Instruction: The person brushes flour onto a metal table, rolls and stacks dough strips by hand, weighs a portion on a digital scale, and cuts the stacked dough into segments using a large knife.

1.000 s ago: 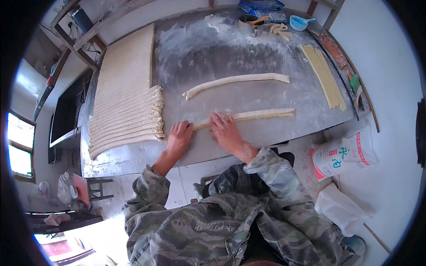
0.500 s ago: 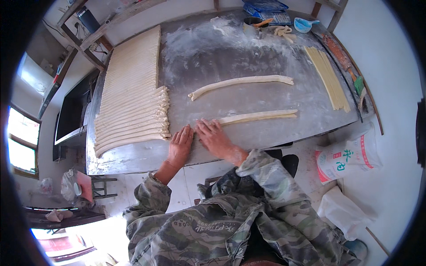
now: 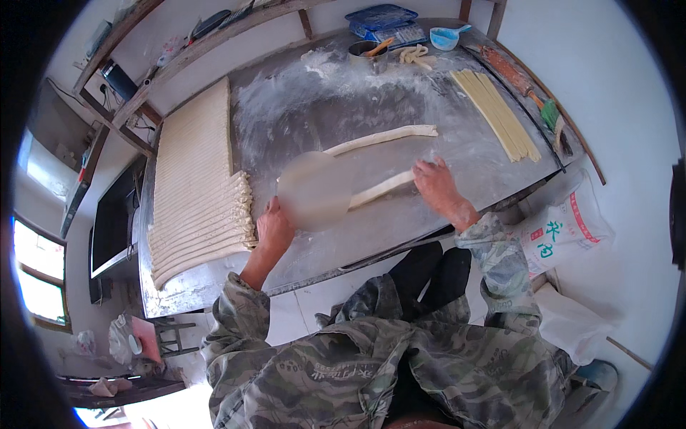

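A pale dough strip (image 3: 382,190) stretches across the near part of the metal table between my two hands. My right hand (image 3: 439,189) pinches its right end. My left hand (image 3: 276,230) is closed at the other end, with the fingers drawn together; a round blurred patch beside it covers the left part of the strip. Just beyond lies a rolled dough rope (image 3: 386,137), its left part also under the blur. On the left, close to my left hand, many floured dough ropes (image 3: 196,193) lie side by side in a long block.
Flat yellowish dough strips (image 3: 494,114) lie at the right of the table (image 3: 336,250). Behind stand a metal pot (image 3: 368,61) with a wooden handle, a blue scale (image 3: 386,27) and a blue scoop (image 3: 444,38). A rolling pin (image 3: 506,70) and green brush (image 3: 549,114) line the right edge.
My hands were close together, pressing on the left part of the strip. Now they are wide apart, the right one having moved to the strip's right end. The view has shifted too.
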The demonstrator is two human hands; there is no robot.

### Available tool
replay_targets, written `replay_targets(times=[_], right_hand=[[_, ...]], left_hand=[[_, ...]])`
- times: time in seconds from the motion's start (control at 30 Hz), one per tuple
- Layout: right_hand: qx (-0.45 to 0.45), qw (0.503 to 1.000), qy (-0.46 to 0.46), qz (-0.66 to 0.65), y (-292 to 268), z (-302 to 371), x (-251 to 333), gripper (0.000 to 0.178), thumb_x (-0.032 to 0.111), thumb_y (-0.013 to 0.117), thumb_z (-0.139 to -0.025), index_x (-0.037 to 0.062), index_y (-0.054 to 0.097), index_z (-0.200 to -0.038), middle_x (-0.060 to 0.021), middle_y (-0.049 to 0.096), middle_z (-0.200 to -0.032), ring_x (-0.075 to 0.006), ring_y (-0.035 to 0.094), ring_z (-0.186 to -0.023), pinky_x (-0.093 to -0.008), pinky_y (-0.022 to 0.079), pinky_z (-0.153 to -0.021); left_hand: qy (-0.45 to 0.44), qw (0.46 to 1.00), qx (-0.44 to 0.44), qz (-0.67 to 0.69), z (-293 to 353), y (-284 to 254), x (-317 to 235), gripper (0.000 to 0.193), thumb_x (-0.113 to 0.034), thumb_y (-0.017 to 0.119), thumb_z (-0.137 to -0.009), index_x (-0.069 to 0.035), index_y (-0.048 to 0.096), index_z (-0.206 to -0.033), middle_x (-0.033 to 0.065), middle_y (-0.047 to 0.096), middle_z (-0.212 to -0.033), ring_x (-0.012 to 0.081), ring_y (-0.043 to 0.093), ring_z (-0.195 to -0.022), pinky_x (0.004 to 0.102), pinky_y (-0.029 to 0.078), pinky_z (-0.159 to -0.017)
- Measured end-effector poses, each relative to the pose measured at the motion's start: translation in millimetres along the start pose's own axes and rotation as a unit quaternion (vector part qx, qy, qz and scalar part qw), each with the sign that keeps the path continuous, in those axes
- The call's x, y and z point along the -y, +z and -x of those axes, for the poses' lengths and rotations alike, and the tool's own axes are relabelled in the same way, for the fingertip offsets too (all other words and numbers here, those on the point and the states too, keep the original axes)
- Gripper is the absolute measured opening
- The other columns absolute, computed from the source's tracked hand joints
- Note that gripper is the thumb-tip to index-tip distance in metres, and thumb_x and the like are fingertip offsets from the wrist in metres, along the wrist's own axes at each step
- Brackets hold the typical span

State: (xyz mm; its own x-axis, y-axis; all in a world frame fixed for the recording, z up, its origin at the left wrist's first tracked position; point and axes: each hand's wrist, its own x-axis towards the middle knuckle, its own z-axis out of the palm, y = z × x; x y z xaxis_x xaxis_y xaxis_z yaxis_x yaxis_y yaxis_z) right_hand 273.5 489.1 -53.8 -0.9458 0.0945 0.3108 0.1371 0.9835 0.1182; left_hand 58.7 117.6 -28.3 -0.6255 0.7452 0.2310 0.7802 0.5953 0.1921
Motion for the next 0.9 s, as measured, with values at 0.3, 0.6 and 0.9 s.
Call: replay_targets(times=[0.3, 0.6, 0.9], right_hand=[[-0.106, 0.972, 0.039, -0.203, 18, -18, 25, 0.023, 0.021, 0.072, -0.079, 0.0058, 0.066, -0.095, -0.0124, 0.069, -0.099, -0.0325, 0.067, -0.091, -0.0475, 0.049, -0.091], [-0.111, 0.972, 0.07, -0.194, 38, -17, -14, 0.01, 0.014, 0.069, -0.082, 0.0064, 0.065, -0.086, -0.0106, 0.064, -0.087, -0.033, 0.066, -0.086, -0.0445, 0.054, -0.073], [-0.027, 0.986, 0.087, -0.14, 34, -25, -53, 0.016, 0.017, 0.07, -0.081, 0.0068, 0.065, -0.092, -0.0129, 0.063, -0.089, -0.0332, 0.065, -0.089, -0.0468, 0.054, -0.077]], left_hand=[[-0.015, 0.998, -0.012, 0.065, -63, 100, -15, 0.032, -0.022, 0.076, -0.08, -0.006, 0.069, -0.107, 0.0136, 0.064, -0.106, 0.0354, 0.064, -0.1, 0.0457, 0.053, -0.084], [0.064, 0.996, -0.061, 0.029, -53, 100, 6, 0.026, -0.025, 0.073, -0.084, -0.009, 0.072, -0.104, 0.0111, 0.066, -0.102, 0.0325, 0.065, -0.099, 0.0442, 0.054, -0.082], [0.017, 0.993, -0.098, 0.067, -59, 72, 24, 0.029, -0.027, 0.076, -0.081, -0.009, 0.073, -0.104, 0.0106, 0.065, -0.102, 0.0318, 0.064, -0.102, 0.0443, 0.053, -0.083]])
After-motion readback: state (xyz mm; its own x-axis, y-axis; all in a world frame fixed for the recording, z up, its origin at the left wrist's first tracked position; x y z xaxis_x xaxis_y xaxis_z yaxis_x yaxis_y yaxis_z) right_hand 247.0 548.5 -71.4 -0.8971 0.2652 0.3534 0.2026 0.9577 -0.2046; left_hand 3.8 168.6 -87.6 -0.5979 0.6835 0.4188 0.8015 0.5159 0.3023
